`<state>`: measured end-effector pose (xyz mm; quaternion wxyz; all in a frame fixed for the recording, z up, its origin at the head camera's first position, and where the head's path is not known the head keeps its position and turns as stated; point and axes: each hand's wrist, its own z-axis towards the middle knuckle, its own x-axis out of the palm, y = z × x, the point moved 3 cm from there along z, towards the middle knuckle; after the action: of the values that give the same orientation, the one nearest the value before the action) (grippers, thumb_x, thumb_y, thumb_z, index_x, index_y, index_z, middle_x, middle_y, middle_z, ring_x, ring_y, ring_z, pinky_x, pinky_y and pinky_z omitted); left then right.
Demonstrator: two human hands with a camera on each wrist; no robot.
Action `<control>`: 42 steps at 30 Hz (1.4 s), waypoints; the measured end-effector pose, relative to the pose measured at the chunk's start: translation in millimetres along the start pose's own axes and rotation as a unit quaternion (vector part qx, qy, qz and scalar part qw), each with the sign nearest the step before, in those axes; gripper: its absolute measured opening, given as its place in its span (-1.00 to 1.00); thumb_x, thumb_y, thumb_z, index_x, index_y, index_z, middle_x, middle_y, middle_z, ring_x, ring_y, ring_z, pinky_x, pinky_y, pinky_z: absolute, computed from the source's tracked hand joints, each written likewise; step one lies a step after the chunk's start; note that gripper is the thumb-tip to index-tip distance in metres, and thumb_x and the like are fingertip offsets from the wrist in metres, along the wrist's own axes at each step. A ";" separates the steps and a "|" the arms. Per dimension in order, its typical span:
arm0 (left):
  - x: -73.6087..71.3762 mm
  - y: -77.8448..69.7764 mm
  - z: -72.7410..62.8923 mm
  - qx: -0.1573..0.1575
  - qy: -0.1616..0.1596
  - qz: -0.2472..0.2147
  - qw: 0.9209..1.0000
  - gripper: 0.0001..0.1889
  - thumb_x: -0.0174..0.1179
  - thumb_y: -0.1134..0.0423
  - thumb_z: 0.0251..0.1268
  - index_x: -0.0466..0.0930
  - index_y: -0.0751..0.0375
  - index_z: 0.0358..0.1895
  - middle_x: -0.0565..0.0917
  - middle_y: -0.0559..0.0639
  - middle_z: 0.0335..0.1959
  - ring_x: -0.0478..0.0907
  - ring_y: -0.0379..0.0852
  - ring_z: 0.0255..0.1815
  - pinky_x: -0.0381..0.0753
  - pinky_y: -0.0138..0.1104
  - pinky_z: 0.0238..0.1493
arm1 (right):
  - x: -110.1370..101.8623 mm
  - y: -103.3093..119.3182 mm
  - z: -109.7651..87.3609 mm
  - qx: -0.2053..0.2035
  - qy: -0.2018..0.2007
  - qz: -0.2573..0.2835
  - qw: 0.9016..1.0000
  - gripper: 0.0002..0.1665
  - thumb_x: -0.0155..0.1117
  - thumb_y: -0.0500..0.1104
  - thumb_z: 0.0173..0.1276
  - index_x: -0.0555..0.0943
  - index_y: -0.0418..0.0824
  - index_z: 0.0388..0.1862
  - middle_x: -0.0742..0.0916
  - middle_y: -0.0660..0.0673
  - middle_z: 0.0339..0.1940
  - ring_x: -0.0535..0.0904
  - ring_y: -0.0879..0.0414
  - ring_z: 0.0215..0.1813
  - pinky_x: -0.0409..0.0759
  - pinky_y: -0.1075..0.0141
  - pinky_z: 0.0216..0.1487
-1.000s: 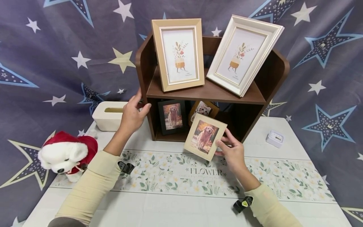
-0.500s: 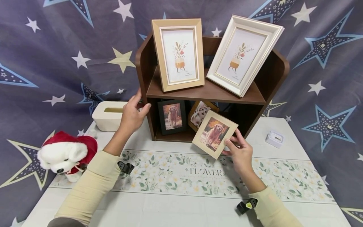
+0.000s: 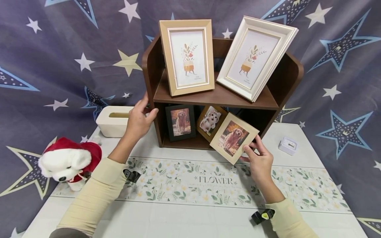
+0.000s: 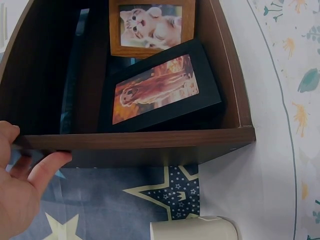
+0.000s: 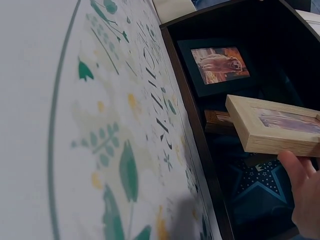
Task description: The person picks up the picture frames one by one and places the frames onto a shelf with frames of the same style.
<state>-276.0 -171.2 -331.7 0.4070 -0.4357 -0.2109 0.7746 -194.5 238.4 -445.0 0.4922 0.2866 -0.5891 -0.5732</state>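
Note:
A cream picture frame (image 3: 220, 135) with a dog photo is pinched at its right edge by my right hand (image 3: 260, 162), tilted in front of the shelf's lower compartment. My left hand (image 3: 140, 117) holds the left side panel of a dark brown shelf (image 3: 184, 144), thumb at its front edge. Inside the lower compartment stand a black picture frame (image 4: 207, 80) with a dog photo at left and a brown wooden picture frame (image 4: 116, 35) with a kitten photo. The cream frame overlaps the kitten frame's lower right in the head view.
On the shelf's top stand a tan picture frame (image 3: 187, 91) and a tilted white picture frame (image 3: 272, 62). A cream tissue box (image 3: 111, 127) and a plush white dog (image 3: 69, 162) in red are at left. A small white box (image 3: 287, 145) lies right of the shelf.
My right hand has moved right with the cream frame, which leans further clockwise. More of the kitten frame now shows. The left hand stays at the shelf's side.

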 end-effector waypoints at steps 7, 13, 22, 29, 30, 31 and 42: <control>0.1 1.8 0.0 -0.001 -0.002 0.001 1.000 -0.24 0.24 0.38 0.40 0.17 -0.03 0.62 0.55 0.34 0.29 0.67 0.26 0.07 0.70 0.04 0.14 | -2.3 0.1 2.2 -0.006 -0.015 0.008 1.000 -0.18 0.37 -0.47 0.30 0.41 -0.10 0.51 0.72 0.01 -0.26 0.76 0.23 -0.38 0.79 0.21 -0.45; 0.0 1.7 0.0 -0.002 0.000 -0.001 1.000 -0.24 0.23 0.37 0.40 0.17 -0.03 0.62 0.56 0.35 0.27 0.68 0.27 0.06 0.70 0.04 0.14 | -6.8 3.5 4.5 0.004 -0.041 0.013 0.999 -0.17 0.36 -0.44 0.32 0.38 -0.09 0.53 0.69 -0.03 -0.20 0.75 0.25 -0.35 0.79 0.24 -0.43; 0.3 1.3 0.0 -0.001 -0.001 0.001 1.000 -0.24 0.24 0.38 0.39 0.19 -0.01 0.61 0.56 0.36 0.26 0.68 0.27 0.06 0.70 0.04 0.14 | -9.4 4.4 7.5 -0.002 -0.063 0.000 0.998 -0.19 0.38 -0.41 0.33 0.38 -0.07 0.53 0.68 -0.03 -0.19 0.77 0.27 -0.36 0.79 0.28 -0.42; 0.3 1.7 0.2 -0.001 -0.003 0.001 1.000 -0.24 0.24 0.38 0.39 0.20 -0.01 0.61 0.57 0.36 0.25 0.68 0.27 0.06 0.70 0.04 0.13 | -5.5 2.3 11.0 -0.025 -0.073 -0.006 0.997 -0.24 0.40 -0.40 0.32 0.47 -0.01 0.47 0.67 -0.04 -0.17 0.75 0.28 -0.36 0.78 0.32 -0.41; 0.3 1.9 0.3 -0.001 -0.003 0.002 1.000 -0.24 0.24 0.38 0.39 0.20 -0.01 0.61 0.57 0.36 0.25 0.68 0.27 0.06 0.70 0.04 0.13 | -4.8 1.6 11.6 -0.027 -0.076 -0.005 0.997 -0.24 0.40 -0.40 0.31 0.48 0.00 0.46 0.67 -0.04 -0.18 0.76 0.27 -0.36 0.78 0.32 -0.41; 0.5 2.3 0.3 -0.001 -0.002 0.001 1.000 -0.24 0.24 0.38 0.39 0.20 -0.01 0.61 0.57 0.36 0.24 0.67 0.26 0.06 0.70 0.04 0.13 | -4.5 0.6 11.9 -0.029 -0.077 -0.008 0.997 -0.24 0.41 -0.39 0.31 0.48 0.01 0.46 0.67 -0.04 -0.18 0.76 0.27 -0.35 0.78 0.33 -0.41; 0.6 2.9 0.1 -0.001 -0.004 -0.003 1.000 -0.24 0.25 0.39 0.38 0.20 0.00 0.61 0.56 0.34 0.27 0.66 0.24 0.09 0.70 0.03 0.15 | 0.7 -8.9 15.2 -0.072 -0.081 -0.046 0.993 -0.27 0.43 -0.36 0.31 0.52 0.09 0.41 0.69 -0.02 -0.16 0.77 0.31 -0.33 0.77 0.29 -0.34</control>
<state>-277.6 -172.4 -334.0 0.4084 -0.4322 -0.2147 0.7748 -210.5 242.1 -451.2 0.4353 0.2295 -0.5703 -0.6578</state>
